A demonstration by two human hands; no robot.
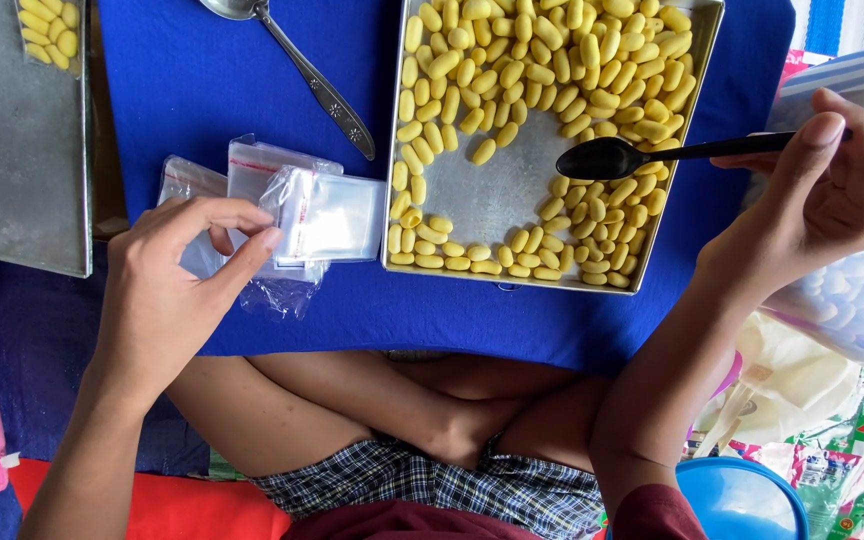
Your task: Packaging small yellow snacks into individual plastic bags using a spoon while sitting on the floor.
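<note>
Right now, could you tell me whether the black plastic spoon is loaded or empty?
Empty: the black plastic spoon in the right hand shows a bare bowl.

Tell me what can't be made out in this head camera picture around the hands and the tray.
- Metal spoon: its bowl is cut off by the top edge.
- Steel tray: its far end runs past the top edge.
- Second tray: cut by the left and top edges.
- Clear bags: their count is unclear, since they overlap and the left hand covers some.
- Black spoon: the right hand hides the handle's end.
</note>
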